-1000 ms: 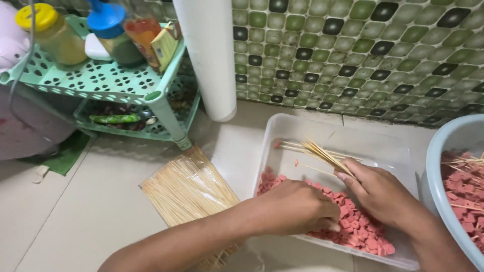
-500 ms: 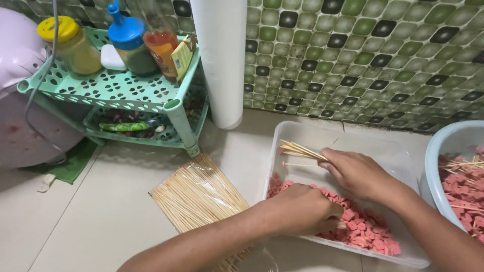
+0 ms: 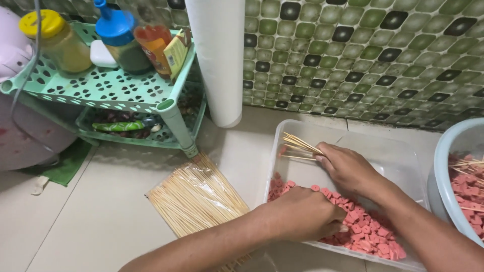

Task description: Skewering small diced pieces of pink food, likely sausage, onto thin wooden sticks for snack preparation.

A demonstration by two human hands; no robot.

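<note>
Single head camera looking steeply down and forward, sitting close above floor (image 3: 91,221), facing tiled wall (image 3: 363,55); both forearms entering from bottom edge. No second view sharing scene.

Beside 1 clear tray (image 3: 398,151) of pink sausage slices: 2 hands, 1 packet of skewers (image 3: 194,196) left, 1 blue basin (image 3: 456,176) right, 1 green rack (image 3: 101,90) holding 3 bottles.

Left hand (image 3: 302,214) in pink sausage pieces (image 3: 370,234), right hand (image 3: 348,168) gripping skewers (image 3: 300,146), clear tub (image 3: 398,156), skewer pack (image 3: 194,199) nr rack (image 3: 126,90)
</note>
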